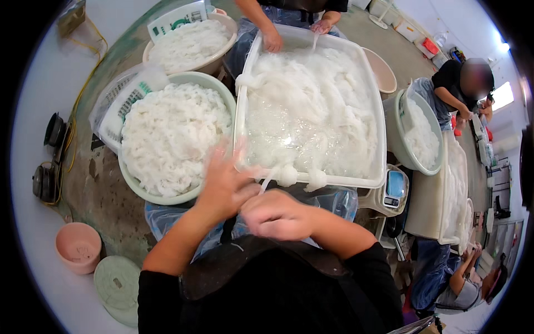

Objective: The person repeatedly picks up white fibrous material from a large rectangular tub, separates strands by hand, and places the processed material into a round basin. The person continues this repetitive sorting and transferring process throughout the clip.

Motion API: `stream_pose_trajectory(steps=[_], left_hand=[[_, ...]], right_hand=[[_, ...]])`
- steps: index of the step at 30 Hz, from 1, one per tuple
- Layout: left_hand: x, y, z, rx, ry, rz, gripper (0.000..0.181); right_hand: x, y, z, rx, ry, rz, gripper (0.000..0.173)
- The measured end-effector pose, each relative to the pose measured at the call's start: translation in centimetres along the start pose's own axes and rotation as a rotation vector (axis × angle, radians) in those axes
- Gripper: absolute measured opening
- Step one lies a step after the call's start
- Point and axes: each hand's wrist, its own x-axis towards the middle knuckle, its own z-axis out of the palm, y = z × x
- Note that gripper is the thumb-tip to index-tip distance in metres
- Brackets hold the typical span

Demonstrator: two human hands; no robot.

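My left hand (227,179), blurred, has its fingers spread near the lower left corner of a white plastic tub (371,179). Close to its right, my right hand (277,215) is closed on the end of a thin white strand (266,183) that runs up to the tub's near rim. Water and pale, stringy white material (308,96) fill the tub. White clumps (286,175) hang over its near edge. Left of the tub, a pale green basin (167,199) holds a heap of white, stringy material (171,137).
Across the tub, a co-worker's hands (272,39) reach over the far rim. A beige basin (229,37) stands at upper left, a green basin (436,160) at right. A small scale (392,202) sits beside the tub's lower right corner. More people work at right.
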Motion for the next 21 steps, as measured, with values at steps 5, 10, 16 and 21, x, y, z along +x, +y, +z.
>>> stream_pose_trajectory(steps=[5, 10, 16, 21], left_hand=[[-0.1, 1.6, 0.2, -0.767, 0.001, 0.076, 0.031], [-0.6, -0.2, -0.7, -0.321, 0.172, -0.004, 0.034], [-0.5, 0.6, 0.9, -0.982, 0.089, -0.276, 0.036], [-0.1, -1.3, -1.1, -0.685, -0.018, -0.068, 0.029]], right_hand=[[0.1, 1.4, -1.2, 0.822, 0.408, -0.188, 0.017], [-3.1, 6.7, -1.4, -0.262, 0.144, -0.013, 0.013], [-1.7, 6.6, -1.3, -0.789, 0.252, 0.047, 0.021], [-1.6, 3.8, -1.6, -0.645, 0.142, 0.245, 0.016]])
